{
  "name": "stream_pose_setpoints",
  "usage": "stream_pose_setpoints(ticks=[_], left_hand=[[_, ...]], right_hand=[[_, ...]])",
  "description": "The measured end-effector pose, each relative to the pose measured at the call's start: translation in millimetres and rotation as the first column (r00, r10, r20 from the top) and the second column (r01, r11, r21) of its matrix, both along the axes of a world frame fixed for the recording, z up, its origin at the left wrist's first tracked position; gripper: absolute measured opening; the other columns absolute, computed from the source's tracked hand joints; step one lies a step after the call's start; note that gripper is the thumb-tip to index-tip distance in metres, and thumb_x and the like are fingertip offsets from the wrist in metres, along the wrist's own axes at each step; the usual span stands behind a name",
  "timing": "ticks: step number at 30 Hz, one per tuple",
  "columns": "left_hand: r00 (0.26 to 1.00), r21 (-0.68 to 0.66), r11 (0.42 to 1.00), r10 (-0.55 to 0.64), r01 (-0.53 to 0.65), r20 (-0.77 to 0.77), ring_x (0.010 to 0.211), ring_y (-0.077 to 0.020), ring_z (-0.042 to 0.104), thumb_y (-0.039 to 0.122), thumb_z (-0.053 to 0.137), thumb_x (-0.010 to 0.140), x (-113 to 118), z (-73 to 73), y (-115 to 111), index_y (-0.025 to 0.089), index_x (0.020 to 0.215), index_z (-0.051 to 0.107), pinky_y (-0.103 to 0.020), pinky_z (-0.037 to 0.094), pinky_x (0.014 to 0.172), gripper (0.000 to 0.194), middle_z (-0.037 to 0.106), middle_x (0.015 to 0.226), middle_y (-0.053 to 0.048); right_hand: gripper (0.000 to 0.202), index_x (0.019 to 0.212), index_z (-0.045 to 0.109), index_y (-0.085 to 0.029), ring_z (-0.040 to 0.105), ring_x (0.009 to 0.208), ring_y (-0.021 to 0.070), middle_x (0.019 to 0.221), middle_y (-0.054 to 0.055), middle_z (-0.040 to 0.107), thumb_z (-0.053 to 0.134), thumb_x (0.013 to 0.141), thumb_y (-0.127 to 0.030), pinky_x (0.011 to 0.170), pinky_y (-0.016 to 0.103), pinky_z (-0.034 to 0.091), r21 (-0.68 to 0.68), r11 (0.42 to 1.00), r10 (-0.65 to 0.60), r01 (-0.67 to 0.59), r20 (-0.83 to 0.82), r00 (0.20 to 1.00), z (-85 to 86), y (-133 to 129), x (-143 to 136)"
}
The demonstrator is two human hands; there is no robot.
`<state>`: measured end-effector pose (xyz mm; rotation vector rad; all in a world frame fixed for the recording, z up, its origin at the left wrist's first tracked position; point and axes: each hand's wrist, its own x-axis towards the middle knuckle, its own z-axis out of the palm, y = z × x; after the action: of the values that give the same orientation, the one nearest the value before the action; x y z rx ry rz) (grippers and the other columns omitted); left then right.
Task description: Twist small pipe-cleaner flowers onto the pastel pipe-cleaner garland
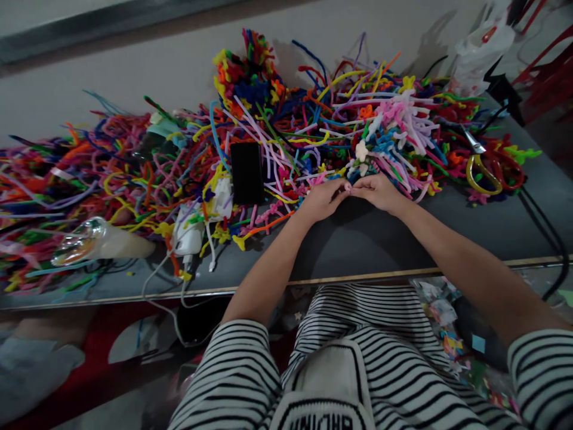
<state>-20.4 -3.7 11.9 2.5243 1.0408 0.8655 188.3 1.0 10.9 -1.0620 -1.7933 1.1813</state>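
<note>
Left hand (323, 200) and right hand (379, 192) both pinching a pink bit (348, 187); sloppy grip could lose it among pipe cleaners (322, 128), 12 o'clock.

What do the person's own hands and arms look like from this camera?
The left hand and right hand are bare, with no gloves. Both forearms are uncovered, and no watch or bracelet shows. The short sleeves are white with thin black stripes. Rings or nail polish are too small to tell.

blk phone (247, 173); wht charger (188, 234) nr it, cord (144, 291) over tbl (380, 245) edge; clr cup (119, 240) far l; wht bag (477, 54) back r
</note>
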Motion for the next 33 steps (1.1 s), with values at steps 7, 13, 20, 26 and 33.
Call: stream_pose_setpoints(ticks=[7,13,20,26,33], left_hand=[[0.985,0.208,0.976,-0.034,0.070,-0.172,0.086,-0.0190,0.067,0.033,0.036,0.106,-2.6,1.9,-1.6,0.016,0.103,0.068,-0.030,0.050,0.077,0.036,0.071,0.092,-0.010],[0.986,-0.005,0.989,0.144,-0.145,-0.082,0.060,-0.0139,0.055,0.022,0.058,0.085,2.9,4.3,-3.9,0.016,0.068,0.064,-0.027,0.038,0.060,0.019,0.062,0.063,-0.003],[0.971,-0.381,0.914,0.203,-0.141,0.127,0.047,-0.0103,0.052,0.031,0.054,0.093,2.8,4.2,1.3,0.016,0.069,0.067,-0.024,0.039,0.052,0.031,0.059,0.054,0.001],[0.995,0.043,0.995,-0.088,0.086,0.048,0.095,-0.0183,0.070,0.028,0.047,0.102,-3.7,1.3,4.1,0.016,0.113,0.067,-0.032,0.053,0.087,0.026,0.075,0.107,-0.011],[0.995,0.176,0.980,-0.099,0.097,0.005,0.076,-0.0156,0.065,0.030,0.048,0.100,-1.0,9.3,-7.8,0.017,0.088,0.070,-0.028,0.049,0.073,0.028,0.072,0.084,-0.007]], right_hand=[[0.048,0.086,0.075,-0.013,0.029,0.045,0.0053,0.048,-0.006,0.043,0.076,0.074,-0.059,0.047,0.024,0.019,-0.204,0.949,0.244,-0.242,-0.017,0.970,3.6,9.6,11.2],[0.024,0.074,0.072,-0.014,0.043,0.053,0.0089,0.055,-0.001,0.054,0.069,0.079,-0.037,0.056,0.025,0.031,0.177,0.982,0.023,-0.063,0.215,0.976,-3.4,-4.2,-2.0],[0.022,0.069,0.068,-0.015,0.039,0.049,0.0080,0.050,-0.003,0.047,0.069,0.080,-0.033,0.053,0.025,0.028,0.242,0.967,-0.118,0.075,0.166,0.979,1.2,-14.7,-11.4],[0.041,0.081,0.068,-0.015,0.017,0.038,0.0033,0.042,-0.012,0.029,0.081,0.071,-0.053,0.040,0.023,0.011,-0.353,0.917,0.102,-0.188,-0.248,0.963,3.8,0.3,3.7],[0.047,0.082,0.068,-0.014,0.022,0.037,0.0039,0.041,-0.011,0.035,0.082,0.071,-0.057,0.039,0.023,0.013,-0.341,0.882,0.256,-0.326,-0.235,0.938,3.2,4.2,9.4]])
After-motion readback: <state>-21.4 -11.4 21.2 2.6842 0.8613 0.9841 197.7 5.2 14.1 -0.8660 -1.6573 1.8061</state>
